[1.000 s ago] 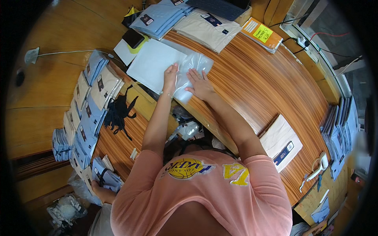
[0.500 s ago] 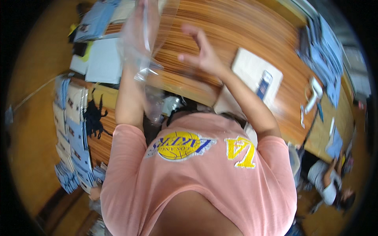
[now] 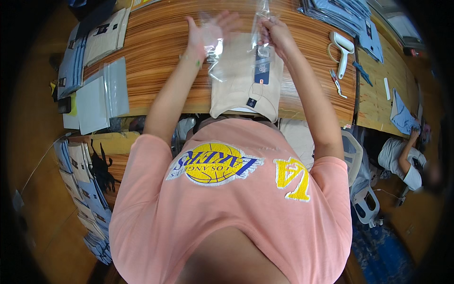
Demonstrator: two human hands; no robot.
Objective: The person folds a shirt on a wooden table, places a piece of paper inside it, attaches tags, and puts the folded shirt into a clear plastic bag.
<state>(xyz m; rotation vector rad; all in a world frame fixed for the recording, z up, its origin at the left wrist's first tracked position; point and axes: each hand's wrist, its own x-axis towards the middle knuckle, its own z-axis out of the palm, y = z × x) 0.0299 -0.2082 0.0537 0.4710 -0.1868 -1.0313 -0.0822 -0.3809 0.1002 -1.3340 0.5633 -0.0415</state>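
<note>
A clear plastic bag (image 3: pixel 215 53) stretches between my hands over the far part of the table. My left hand (image 3: pixel 208 35) is open, fingers spread, with the film lying against its palm; whether the fingers are inside the bag I cannot tell. My right hand (image 3: pixel 279 37) pinches the other side of the bag. Under the film a folded beige garment (image 3: pixel 229 92) lies flat at the table's near edge, in front of my body. On it sit a dark blue hang tag (image 3: pixel 261 73) and a small dark label (image 3: pixel 251 102) on a thin string.
A white lint roller (image 3: pixel 344 49) and small thread snips (image 3: pixel 337 83) lie right. Folded blue garments (image 3: pixel 331 14) are stacked far right. At left are white sheets (image 3: pixel 92 104), plastic bags (image 3: pixel 116 87) and a beige garment stack (image 3: pixel 108 37). Another person (image 3: pixel 402 158) works at far right.
My right hand has gone from open and empty to pinching the bag. The bag has moved right, over the garment. The garment now lies straight before me, and my left hand's fingers are spread.
</note>
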